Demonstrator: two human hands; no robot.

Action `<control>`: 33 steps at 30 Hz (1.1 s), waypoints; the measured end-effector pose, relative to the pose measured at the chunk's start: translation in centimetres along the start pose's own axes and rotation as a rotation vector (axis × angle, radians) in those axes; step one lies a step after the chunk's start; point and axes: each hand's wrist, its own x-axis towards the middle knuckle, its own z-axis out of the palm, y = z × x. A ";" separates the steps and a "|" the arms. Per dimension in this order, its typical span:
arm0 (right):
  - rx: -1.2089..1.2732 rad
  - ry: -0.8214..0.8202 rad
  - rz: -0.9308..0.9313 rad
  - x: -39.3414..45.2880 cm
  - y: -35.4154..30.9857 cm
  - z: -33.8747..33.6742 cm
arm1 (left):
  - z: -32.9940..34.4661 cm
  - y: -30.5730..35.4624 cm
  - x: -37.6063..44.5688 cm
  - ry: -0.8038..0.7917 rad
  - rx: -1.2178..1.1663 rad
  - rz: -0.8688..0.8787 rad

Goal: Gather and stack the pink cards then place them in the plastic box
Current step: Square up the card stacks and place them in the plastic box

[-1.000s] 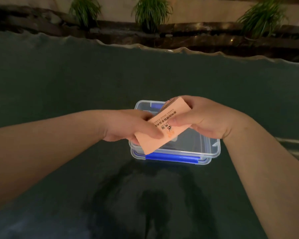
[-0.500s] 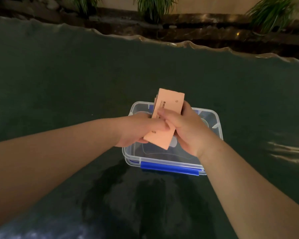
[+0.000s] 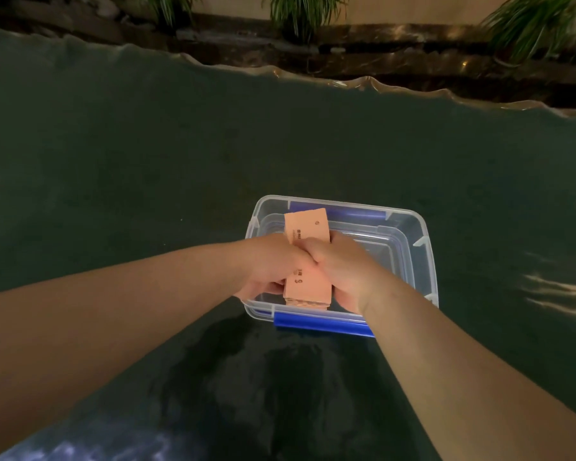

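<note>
Your left hand (image 3: 273, 264) and right hand (image 3: 341, 267) both close around the stack of pink cards (image 3: 308, 261), thumbs meeting on top. The matte, rectangular stack sits over the clear plastic box (image 3: 419, 247), toward its 9 o'clock side. A glossy blue clip (image 3: 323, 324) lines the box's 6 o'clock rim.

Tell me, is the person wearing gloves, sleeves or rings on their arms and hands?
No. Both forearms are bare all the way to the picture's edge, with no sleeves showing. The left hand and right hand have no gloves, and no rings, watch or bracelet can be seen.
</note>
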 end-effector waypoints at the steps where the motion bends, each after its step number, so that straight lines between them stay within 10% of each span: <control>1: -0.002 0.011 0.014 0.2 0.0 0.3 | -0.1 0.1 0.0 0.023 -0.013 -0.007; 33: -0.035 0.102 -0.079 -1.9 -0.4 1.7 | 0.9 -0.3 -2.1 0.181 -0.267 0.039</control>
